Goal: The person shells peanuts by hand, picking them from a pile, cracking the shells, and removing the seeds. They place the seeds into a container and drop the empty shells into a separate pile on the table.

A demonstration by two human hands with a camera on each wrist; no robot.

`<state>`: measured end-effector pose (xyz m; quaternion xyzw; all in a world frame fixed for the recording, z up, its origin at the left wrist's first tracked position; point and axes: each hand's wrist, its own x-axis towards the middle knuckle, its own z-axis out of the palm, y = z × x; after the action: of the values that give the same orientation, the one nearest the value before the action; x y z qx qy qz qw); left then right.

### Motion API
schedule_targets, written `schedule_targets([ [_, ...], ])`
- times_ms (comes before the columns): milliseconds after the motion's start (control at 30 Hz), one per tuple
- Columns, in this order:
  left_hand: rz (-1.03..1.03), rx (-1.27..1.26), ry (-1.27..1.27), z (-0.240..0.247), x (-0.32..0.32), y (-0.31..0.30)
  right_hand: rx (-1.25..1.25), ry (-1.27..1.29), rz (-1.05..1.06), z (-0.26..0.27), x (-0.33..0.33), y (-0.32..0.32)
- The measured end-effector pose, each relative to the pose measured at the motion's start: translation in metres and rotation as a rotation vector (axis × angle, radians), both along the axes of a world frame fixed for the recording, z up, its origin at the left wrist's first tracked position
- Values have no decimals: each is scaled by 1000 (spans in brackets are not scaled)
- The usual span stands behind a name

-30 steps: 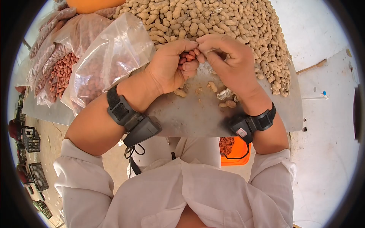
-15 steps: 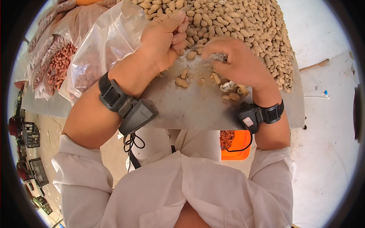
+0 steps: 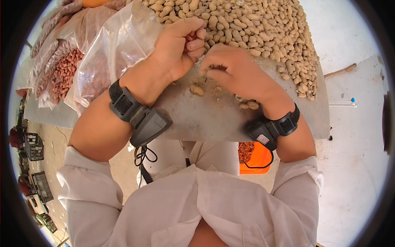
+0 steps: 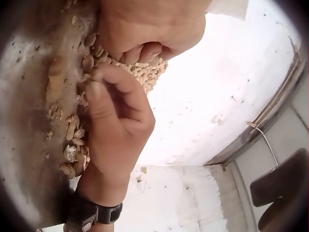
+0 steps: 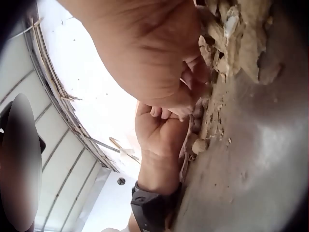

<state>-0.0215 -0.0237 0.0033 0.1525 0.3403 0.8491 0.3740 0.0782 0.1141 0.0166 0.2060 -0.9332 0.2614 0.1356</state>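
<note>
My left hand [image 3: 190, 40] is curled into a loose fist at the near edge of a big heap of unshelled peanuts [image 3: 255, 24], and it holds a few red peanut kernels [image 3: 190, 38] in its palm. Just to its right, my right hand [image 3: 212, 69] has its fingers curled down onto the metal table [image 3: 197, 121]. In the left wrist view the thumb and forefinger of the right hand [image 4: 94, 79] pinch a peanut [image 4: 88, 63] at the heap's edge. Broken shells [image 3: 197, 89] lie under and between the hands.
Clear plastic bags of red kernels [image 3: 61, 74] lie at the left, one of them [image 3: 119, 45] against my left wrist. An orange container [image 3: 252, 160] sits below the table's near edge. More shell scraps [image 3: 249, 105] lie by my right wrist. White floor lies to the right.
My left hand went up and left from the right hand to the heap's edge with the kernels. My right hand dropped to the table and shifted left, beside the left hand.
</note>
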Motion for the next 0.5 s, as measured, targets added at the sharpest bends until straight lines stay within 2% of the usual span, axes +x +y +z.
schedule_targets([
  [33,-6,0,19,0,0,0,-68,22,-34,3,0,1],
  [133,-54,-20,117,-3,0,-2,-551,-74,-258,8,2,7],
  [233,-31,-128,258,1,10,-2,-713,19,-260,10,0,15],
  [333,91,-243,405,5,20,1,-740,-25,-286,11,1,16],
  [500,158,-306,617,3,19,0,-728,14,-292,10,1,15],
])
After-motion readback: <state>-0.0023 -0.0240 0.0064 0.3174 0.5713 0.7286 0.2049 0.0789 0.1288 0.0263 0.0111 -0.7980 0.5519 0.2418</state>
